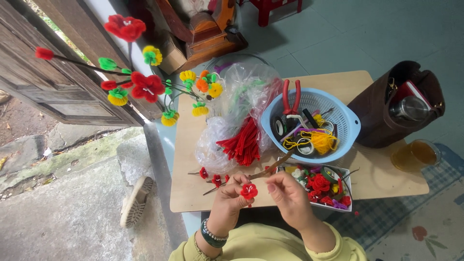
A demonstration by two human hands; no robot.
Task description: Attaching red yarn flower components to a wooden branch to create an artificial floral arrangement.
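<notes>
Both hands pinch a red flower (249,191) at the table's (193,193) near edge. Left hand (228,203) steadies it; right hand (288,197) shapes petals.

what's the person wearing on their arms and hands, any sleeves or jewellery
Both arms come out of pale yellow-green sleeves pushed up toward the elbows, with gathered cuffs. The left hand has a dark green band and a string of small pale beads at the wrist. The right hand is bare, with no glove or ring visible.

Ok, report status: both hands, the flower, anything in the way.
Left hand and right hand both pinch the small red pipe-cleaner flower above the wooden table edge. Brown stem touches right fingers. Nothing between the hands.
</notes>
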